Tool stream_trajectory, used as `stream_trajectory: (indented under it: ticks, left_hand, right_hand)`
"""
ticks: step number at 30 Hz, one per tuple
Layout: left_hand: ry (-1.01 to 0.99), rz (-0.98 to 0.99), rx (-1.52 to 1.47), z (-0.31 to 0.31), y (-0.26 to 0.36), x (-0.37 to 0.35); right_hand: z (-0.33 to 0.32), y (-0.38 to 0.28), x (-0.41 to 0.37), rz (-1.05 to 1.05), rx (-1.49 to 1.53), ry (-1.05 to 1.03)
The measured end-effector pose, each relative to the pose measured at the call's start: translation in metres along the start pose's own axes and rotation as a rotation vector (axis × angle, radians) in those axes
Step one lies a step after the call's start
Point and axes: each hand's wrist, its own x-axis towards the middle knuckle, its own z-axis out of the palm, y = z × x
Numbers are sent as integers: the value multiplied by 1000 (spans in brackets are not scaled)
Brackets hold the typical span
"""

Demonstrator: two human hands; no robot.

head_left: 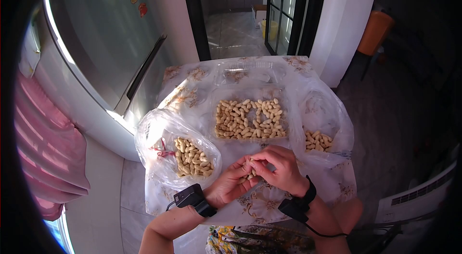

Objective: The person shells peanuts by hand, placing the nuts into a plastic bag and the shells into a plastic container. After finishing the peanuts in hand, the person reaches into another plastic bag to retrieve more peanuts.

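My left hand is cupped palm up over the near part of the table, with a few peanuts in its palm. Its thumb and fingertips meet those of my right hand, which pinches at a peanut there; the fingers partly cover it. Just beyond my hands lies a clear plastic tray, its bottom spread with unshelled peanuts. To the left, an opened clear plastic bag holds more peanuts. A second plastic bag on the right has a smaller pile of peanuts.
The table has a flowered cloth. The tray's clear lid stands at the far edge. A fridge is close on the left, a glass door beyond the table, and an orange chair at the right.
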Motion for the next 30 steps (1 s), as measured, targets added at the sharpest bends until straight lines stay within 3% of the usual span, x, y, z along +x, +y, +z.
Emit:
stream_trajectory:
  ticks: [30]
  left_hand:
    - [-15, -18, 52, -5, -1, 0]
  right_hand:
    - [2, 0, -1, 7, -25, 19]
